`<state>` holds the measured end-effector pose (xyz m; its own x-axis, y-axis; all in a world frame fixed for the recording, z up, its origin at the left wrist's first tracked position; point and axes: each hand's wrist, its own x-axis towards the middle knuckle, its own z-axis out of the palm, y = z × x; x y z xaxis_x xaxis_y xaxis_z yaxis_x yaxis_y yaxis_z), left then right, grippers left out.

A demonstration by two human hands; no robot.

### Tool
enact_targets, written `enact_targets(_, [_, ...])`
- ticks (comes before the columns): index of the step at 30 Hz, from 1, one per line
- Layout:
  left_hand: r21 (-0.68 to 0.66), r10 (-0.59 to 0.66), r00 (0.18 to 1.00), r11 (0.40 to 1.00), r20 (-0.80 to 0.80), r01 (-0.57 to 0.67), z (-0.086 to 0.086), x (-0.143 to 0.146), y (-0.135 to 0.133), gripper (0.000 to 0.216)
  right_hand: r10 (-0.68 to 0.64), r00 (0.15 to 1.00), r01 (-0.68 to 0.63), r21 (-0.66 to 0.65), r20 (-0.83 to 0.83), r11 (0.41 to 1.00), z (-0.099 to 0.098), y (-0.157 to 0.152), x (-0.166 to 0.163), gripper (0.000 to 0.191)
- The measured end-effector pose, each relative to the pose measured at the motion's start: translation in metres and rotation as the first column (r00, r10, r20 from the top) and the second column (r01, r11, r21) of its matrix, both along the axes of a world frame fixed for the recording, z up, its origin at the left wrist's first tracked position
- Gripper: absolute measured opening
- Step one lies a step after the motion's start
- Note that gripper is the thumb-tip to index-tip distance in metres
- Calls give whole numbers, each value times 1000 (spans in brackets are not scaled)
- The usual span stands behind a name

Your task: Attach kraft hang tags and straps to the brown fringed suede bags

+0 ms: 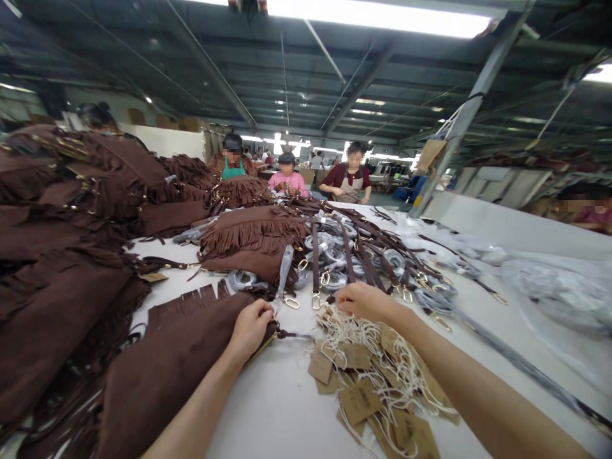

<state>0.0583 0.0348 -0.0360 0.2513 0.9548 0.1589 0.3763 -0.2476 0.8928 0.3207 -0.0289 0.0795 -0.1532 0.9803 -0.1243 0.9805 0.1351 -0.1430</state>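
Tags (361, 400) lie heaped on the worktop (258, 408), right of a bag (176, 363) whose zipped end the curled left hand (251, 328) touches, while the right hand (361, 299) bends over the strings (351, 330), either grip impossible to tell, with straps (315, 255) beyond and co-workers (351, 177) farthest.

Am finding a factory workshop, evidently for bags. Am basing this on a broad metal-beamed roof (411, 83), long strip lights (382, 14) and a plain metal column (488, 80). Am noting a white worktable (268, 401), heaped with brown fringed bags (167, 363) of one kind, brown straps (315, 255) with gold-coloured clasps (316, 301), coils in clear wrapping (325, 241) and a pile of printed card tags (360, 400) on white strings (354, 328). Am observing several people (288, 183) farther back, with a green apron (233, 168) and a beige apron (352, 185) among them. Am also seeing smaller lights (251, 138) running deep into the distance.
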Motion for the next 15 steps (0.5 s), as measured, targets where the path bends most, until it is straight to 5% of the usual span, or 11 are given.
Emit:
enact_targets(8, [-11, 10, 1000, 1000, -12, -10, -3, -1, 1, 15, 378, 923, -374, 71, -66, 925, -26, -69, -39, 21])
enact_targets(12, [-1, 23, 999, 1000, -26, -23, -4, -1, 0, 14, 392, 915, -403, 166, 93, 900, -56, -76, -57, 13])
enact_targets(15, [7, 29, 999, 1000, -46, -29, -3, -1, -1, 12, 376, 926, -366, 282, 19, 887, -63, -69, -55, 26])
